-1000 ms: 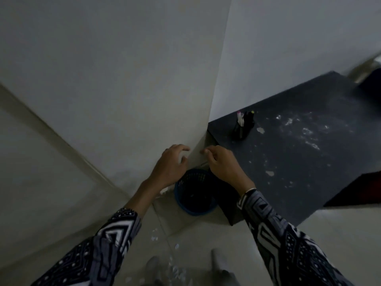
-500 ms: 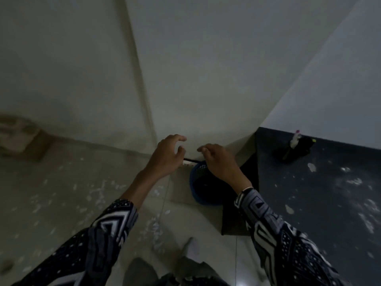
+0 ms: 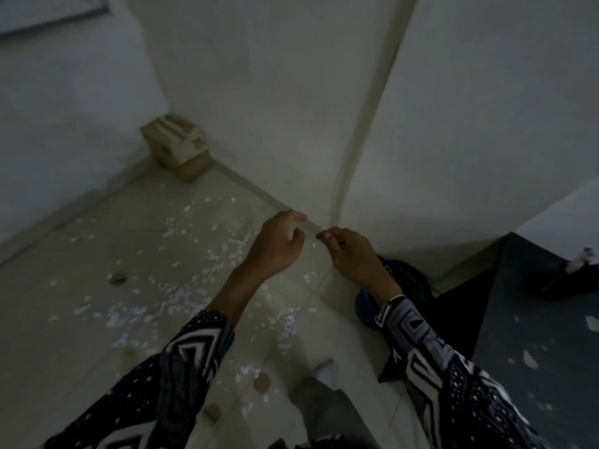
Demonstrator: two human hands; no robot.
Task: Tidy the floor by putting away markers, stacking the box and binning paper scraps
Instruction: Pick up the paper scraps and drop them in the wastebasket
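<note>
Paper scraps [image 3: 181, 296] lay scattered over the pale floor [image 3: 64, 319]. Above them the left hand [image 3: 275, 244] hung loosely curled, holding nothing visible; whether the right hand [image 3: 348, 251] pinched anything I could not tell. Under the right wrist sat a blue mesh bin [image 3: 411, 280], contents hidden. A cardboard box [image 3: 178, 147] stood in the far corner.

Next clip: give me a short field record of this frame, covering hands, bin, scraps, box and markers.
left hand: fingers loosely curled, nothing visibly held
right hand: fingertips pinched together; contents too small to tell
round blue mesh bin: on floor under the right forearm
white paper scraps: scattered over the pale tiled floor
small tan cardboard box: in the wall corner
markers: in a dark holder on the black table
</note>
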